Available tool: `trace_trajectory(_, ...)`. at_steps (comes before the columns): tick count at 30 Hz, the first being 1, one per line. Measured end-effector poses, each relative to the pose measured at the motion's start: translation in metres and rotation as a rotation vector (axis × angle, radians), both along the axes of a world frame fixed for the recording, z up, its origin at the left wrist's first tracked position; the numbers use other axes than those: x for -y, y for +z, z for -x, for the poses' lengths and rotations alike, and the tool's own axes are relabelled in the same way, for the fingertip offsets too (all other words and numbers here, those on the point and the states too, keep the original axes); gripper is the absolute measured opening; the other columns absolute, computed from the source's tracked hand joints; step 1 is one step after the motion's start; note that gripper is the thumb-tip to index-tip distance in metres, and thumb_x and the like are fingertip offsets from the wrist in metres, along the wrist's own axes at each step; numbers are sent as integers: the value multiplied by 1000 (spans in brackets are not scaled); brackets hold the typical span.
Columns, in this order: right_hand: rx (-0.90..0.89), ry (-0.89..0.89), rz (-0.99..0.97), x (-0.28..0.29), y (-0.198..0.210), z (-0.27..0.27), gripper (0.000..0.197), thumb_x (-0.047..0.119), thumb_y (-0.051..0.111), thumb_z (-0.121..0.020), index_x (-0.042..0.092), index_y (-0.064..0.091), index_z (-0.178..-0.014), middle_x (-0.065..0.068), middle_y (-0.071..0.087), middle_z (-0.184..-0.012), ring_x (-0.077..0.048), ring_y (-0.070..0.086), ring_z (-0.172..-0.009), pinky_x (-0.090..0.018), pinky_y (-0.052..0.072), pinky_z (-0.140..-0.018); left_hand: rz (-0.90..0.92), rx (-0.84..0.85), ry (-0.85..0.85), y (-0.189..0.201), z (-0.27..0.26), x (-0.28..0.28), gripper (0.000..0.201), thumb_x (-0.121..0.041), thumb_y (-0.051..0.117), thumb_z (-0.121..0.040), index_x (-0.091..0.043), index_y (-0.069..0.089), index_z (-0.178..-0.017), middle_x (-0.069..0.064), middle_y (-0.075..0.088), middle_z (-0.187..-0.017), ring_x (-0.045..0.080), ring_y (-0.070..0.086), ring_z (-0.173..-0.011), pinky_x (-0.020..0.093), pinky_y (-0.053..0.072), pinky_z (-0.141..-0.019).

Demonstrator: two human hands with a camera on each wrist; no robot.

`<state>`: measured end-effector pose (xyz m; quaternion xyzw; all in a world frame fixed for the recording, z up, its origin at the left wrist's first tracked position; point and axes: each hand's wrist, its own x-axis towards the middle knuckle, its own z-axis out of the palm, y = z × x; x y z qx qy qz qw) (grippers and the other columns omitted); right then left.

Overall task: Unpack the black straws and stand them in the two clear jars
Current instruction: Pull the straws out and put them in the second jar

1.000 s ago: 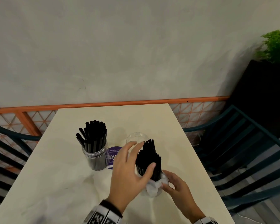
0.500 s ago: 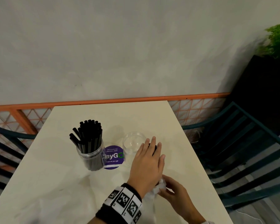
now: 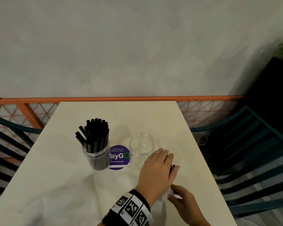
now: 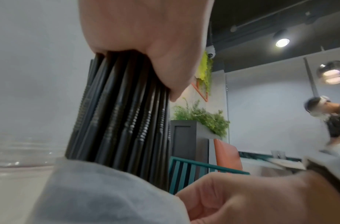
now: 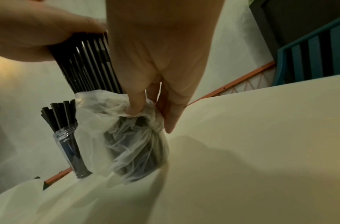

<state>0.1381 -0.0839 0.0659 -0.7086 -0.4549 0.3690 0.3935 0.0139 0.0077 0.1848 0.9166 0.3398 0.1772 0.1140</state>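
Note:
My left hand (image 3: 159, 169) lies over the top of a bundle of black straws (image 4: 123, 113) and grips it, thumb curled round the side. In the head view the hand hides nearly all of the bundle. The bundle's lower end sits in a thin clear plastic wrapper (image 5: 131, 144) on the table. My right hand (image 3: 182, 201) pinches the bunched wrapper at fingertips (image 5: 134, 109). An empty clear jar (image 3: 141, 149) stands just beyond my left hand. To its left, a second clear jar (image 3: 96, 158) is packed with upright black straws (image 3: 94, 134).
A round purple sticker (image 3: 118, 157) lies on the cream table (image 3: 121, 115) between the jars. Teal slatted chairs (image 3: 252, 144) flank the table on both sides. An orange rail (image 3: 121, 99) and grey wall run behind. A planter stands at the far right.
My left hand has shifted from holding the bundle's side to covering its top, so the straws no longer show above it. My right hand stays at the wrapper.

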Motion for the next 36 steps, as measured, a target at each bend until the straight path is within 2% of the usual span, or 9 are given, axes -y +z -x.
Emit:
trace_trajectory(3,5,-86,-40,0,17,0,35,52,73,-65,41,56,-93,7,71,-98,5,62,-94,-7,51,-71,85,243,8,4,11,-10,33,-32,42,-88,-16,67,-101,-2,69,-102,13,61,-105,20,47,-92)
trace_trajectory(5,96,-165,-95,-3,34,-10,29,11,70,-80,33,60,-96,-1,66,-100,4,61,-89,-18,54,-79,175,381,28,11,19,-20,35,-31,39,-88,-15,65,-107,-2,65,-111,6,55,-108,7,35,-96)
trace_trajectory(7,277,-211,-157,-10,56,-23,33,-1,62,-84,17,63,-111,-2,60,-99,-12,60,-90,-32,53,-80,201,455,35,17,26,-32,38,-32,37,-90,-18,60,-117,-8,56,-124,-2,46,-114,0,25,-98)
trace_trajectory(13,730,-286,-446,-53,128,-43,40,-6,72,-73,3,66,-111,-15,63,-103,-18,42,-101,-15,28,-88,322,461,83,12,23,-71,44,-26,32,-98,-16,29,-141,1,34,-149,9,29,-136,12,15,-109)
trace_trajectory(20,982,-78,-594,-116,142,-47,34,13,48,-84,3,65,-112,-15,64,-101,-20,44,-102,-31,34,-95,581,500,252,-29,14,-89,94,-64,47,-74,-17,7,-145,5,27,-151,16,29,-137,25,26,-107)
trace_trajectory(24,1061,40,-660,-129,145,-49,34,13,45,-85,1,65,-109,-17,64,-99,-22,45,-101,-39,36,-95,532,498,280,-42,13,-90,102,-63,56,-69,-12,9,-144,5,26,-150,18,31,-136,26,30,-106)
trace_trajectory(29,1165,132,-681,-135,150,-46,32,4,53,-79,1,65,-109,-15,63,-98,-23,46,-102,-52,38,-98,251,251,349,-57,15,-95,101,-79,21,-72,-4,29,-138,19,22,-151,38,18,-140,47,19,-114)
trace_trajectory(32,1240,199,-683,-138,151,-41,33,7,47,-83,2,65,-109,-14,64,-97,-24,47,-101,-55,39,-100,305,143,349,-66,17,-92,113,-85,-1,-63,-8,11,-144,13,13,-155,32,8,-143,43,10,-116)
trace_trajectory(36,1316,294,-713,-142,156,-35,34,8,42,-85,3,64,-109,-12,64,-99,-22,47,-102,-54,39,-103,419,124,374,-67,19,-85,100,-79,-1,-69,-15,-7,-145,6,1,-158,25,3,-145,38,8,-117)
